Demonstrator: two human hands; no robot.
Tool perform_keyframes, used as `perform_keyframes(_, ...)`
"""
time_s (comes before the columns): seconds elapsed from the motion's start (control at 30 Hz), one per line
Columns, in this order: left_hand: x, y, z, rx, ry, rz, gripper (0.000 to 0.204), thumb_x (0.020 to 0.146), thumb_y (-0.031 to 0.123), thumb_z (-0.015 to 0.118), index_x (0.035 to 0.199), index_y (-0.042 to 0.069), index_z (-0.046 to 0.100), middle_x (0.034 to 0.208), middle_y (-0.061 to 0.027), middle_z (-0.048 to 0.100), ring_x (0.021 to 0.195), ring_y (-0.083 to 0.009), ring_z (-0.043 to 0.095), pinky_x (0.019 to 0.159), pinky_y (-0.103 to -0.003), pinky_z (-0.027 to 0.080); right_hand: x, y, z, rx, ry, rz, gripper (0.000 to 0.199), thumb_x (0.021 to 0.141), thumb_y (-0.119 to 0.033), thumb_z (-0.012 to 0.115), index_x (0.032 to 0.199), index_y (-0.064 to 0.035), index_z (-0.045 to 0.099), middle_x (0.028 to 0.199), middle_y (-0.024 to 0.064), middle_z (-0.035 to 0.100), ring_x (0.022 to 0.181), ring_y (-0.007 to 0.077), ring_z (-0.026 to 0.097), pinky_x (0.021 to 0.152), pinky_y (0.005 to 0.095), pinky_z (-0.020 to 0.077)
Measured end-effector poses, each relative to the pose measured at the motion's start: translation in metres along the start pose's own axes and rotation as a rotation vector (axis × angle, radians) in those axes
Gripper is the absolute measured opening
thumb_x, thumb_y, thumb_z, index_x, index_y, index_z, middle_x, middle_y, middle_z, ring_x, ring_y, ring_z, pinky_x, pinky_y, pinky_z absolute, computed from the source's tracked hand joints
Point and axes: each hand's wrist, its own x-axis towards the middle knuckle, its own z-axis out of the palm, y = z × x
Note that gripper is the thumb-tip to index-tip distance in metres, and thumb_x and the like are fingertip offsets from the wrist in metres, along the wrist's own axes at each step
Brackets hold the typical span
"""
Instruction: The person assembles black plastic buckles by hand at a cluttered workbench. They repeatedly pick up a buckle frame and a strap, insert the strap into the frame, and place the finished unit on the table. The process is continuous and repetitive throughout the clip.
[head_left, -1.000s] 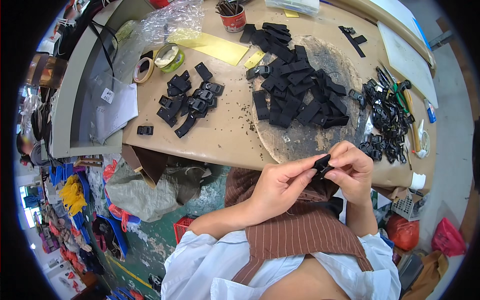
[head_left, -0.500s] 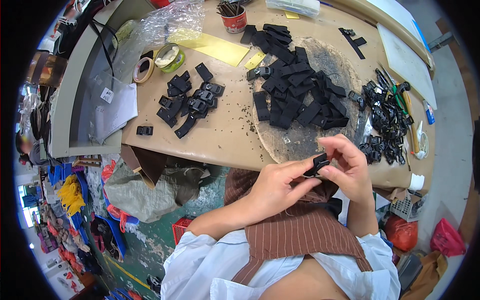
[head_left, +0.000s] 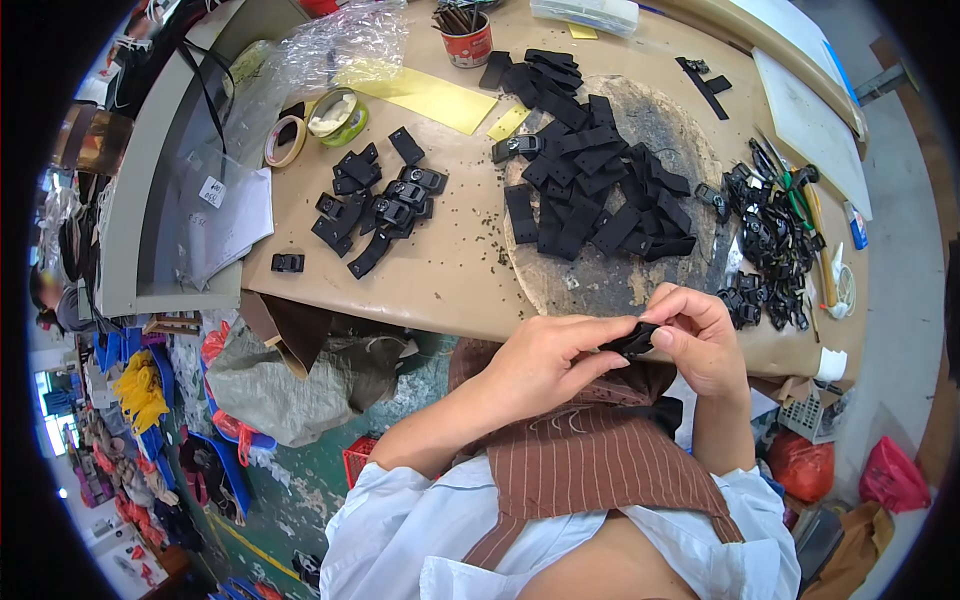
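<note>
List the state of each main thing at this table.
Left hand: pinching a small black piece
Right hand: pinching the same piece
Small black piece: held in both hands
Black straps: heaped, mostly on the round board
Round board: stained, partly covered
Green tin: open, whitish contents showing
Red can: upright, open, holding thin rods
Clear plastic: crumpled
</note>
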Motion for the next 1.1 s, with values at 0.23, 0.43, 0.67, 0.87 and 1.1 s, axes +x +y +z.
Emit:
perform_keyframes(0.23,0.0,0.007,-0.006,0.171,-0.014,0.045,0.035,0.076,0.009,0.069,0.11,0.003,0.061,0.087,-0.0119,0.064,0.076,-0.0287,0.064,0.063,-0.033,0.05,0.003,-0.006,0.006,-0.093,0.014,0.038,0.017,0.083,0.002,0.061,0.099,0.0044,0.062,0.092,0.005,0.054,0.08,0.008,0.052,0.07,0.0196,0.0428)
perform_keyframes(0.43,0.003,0.01,-0.01,0.192,-0.035,0.057,0.037,0.076,0.012,0.069,0.111,0.004,0.06,0.087,-0.0115,0.064,0.075,-0.0283,0.063,0.063,-0.033,0.05,0.0,0.001,0.004,-0.282,0.02,-0.165,0.013,0.084,0.0,0.059,0.096,0.0023,0.064,0.089,0.0043,0.051,0.075,0.006,0.047,0.065,0.018,0.0382)
perform_keyframes(0.67,0.002,0.009,-0.003,0.108,0.034,-0.003,0.039,0.077,0.012,0.068,0.114,0.004,0.058,0.088,-0.0121,0.063,0.076,-0.0287,0.062,0.064,-0.034,0.05,0.001,0.013,0.009,-0.291,0.124,-0.245,0.009,0.086,-0.002,0.058,0.093,0.0016,0.062,0.09,0.0044,0.051,0.078,0.0075,0.046,0.068,0.0189,0.0355)
perform_keyframes(0.87,0.0,0.009,0.001,0.236,0.101,0.103,0.036,0.076,0.009,0.069,0.111,0.004,0.06,0.082,-0.0113,0.063,0.072,-0.0272,0.062,0.062,-0.034,0.05,0.005,0.012,0.007,-0.122,0.106,-0.179,0.013,0.086,-0.005,0.058,0.097,0.0026,0.061,0.09,0.0046,0.052,0.082,0.0095,0.048,0.073,0.0208,0.0364)
perform_keyframes(1.1,-0.003,0.013,0.005,0.279,0.133,0.016,0.034,0.077,0.009,0.069,0.109,0.004,0.061,0.088,-0.0111,0.065,0.076,-0.0246,0.064,0.061,-0.031,0.052,0.005,0.01,0.005,-0.239,0.092,-0.183,0.017,0.086,-0.006,0.059,0.1,0.0025,0.063,0.091,0.0042,0.052,0.083,0.0099,0.048,0.075,0.0217,0.0368)
